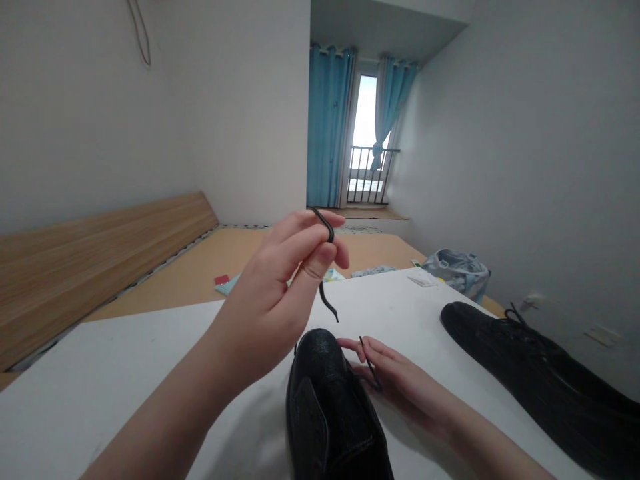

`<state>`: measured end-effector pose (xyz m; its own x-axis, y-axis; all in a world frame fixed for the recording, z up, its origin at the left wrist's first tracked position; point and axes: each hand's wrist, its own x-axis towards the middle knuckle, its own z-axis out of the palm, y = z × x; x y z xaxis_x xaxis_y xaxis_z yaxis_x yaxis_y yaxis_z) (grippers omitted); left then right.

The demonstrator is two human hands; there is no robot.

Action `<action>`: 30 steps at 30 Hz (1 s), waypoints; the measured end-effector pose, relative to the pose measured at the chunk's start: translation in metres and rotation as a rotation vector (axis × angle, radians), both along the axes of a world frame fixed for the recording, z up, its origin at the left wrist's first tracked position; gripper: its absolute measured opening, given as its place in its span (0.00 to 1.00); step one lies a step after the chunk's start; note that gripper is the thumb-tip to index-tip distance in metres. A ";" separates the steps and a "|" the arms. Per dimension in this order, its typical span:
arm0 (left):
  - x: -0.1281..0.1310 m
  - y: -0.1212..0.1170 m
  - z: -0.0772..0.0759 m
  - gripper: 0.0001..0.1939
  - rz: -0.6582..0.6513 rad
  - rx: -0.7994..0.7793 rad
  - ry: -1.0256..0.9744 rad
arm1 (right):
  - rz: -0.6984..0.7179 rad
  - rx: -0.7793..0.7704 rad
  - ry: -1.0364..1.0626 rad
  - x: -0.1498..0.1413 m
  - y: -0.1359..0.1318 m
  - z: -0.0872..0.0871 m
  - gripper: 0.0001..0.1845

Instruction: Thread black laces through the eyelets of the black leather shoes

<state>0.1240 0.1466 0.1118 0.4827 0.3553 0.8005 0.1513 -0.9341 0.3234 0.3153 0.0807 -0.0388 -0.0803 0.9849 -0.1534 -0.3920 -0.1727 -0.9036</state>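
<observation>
My left hand point(280, 287) is raised above the white table, pinching a black shoelace point(325, 297) between its fingertips, with a short end dangling below. A black leather shoe point(325, 407) lies in front of me, its toe pointing away from me. My right hand point(395, 377) is at the shoe's right side, with a thin black lace section point(370, 363) held between its fingers. Whether both lace pieces are one lace is hidden. A second black lace-up shoe point(530, 373) lies further right, beyond my right hand.
The shoes lie on a white table top point(125, 380). Beyond it stand a tan bed base point(215, 267) with a tilted wooden board point(100, 260), a blue-grey bag point(457, 273), and small papers point(423, 281). Blue curtains point(327, 127) frame a balcony door.
</observation>
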 end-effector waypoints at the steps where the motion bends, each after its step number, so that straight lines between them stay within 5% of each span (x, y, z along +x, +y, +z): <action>1: 0.000 -0.002 0.001 0.14 -0.011 0.005 0.004 | 0.042 -0.016 0.024 -0.002 -0.002 0.004 0.16; 9: -0.001 -0.007 0.003 0.13 -0.042 0.020 -0.001 | 0.057 0.003 -0.019 -0.003 -0.003 0.002 0.15; 19: 0.001 -0.010 0.001 0.13 -0.081 0.015 0.114 | -0.194 -0.059 -0.225 0.007 0.013 -0.022 0.18; 25: 0.006 -0.008 -0.004 0.14 -0.068 -0.064 0.388 | -0.184 -0.063 -0.155 0.009 0.015 -0.020 0.18; 30: 0.012 0.007 -0.024 0.15 0.052 -0.010 0.646 | -0.166 -0.067 -0.086 0.006 0.011 -0.008 0.17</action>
<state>0.1358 0.1533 0.0876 0.8479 0.3970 0.3515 0.3630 -0.9178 0.1608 0.3217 0.0919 -0.0467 0.0983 0.9708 -0.2189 -0.3420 -0.1736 -0.9235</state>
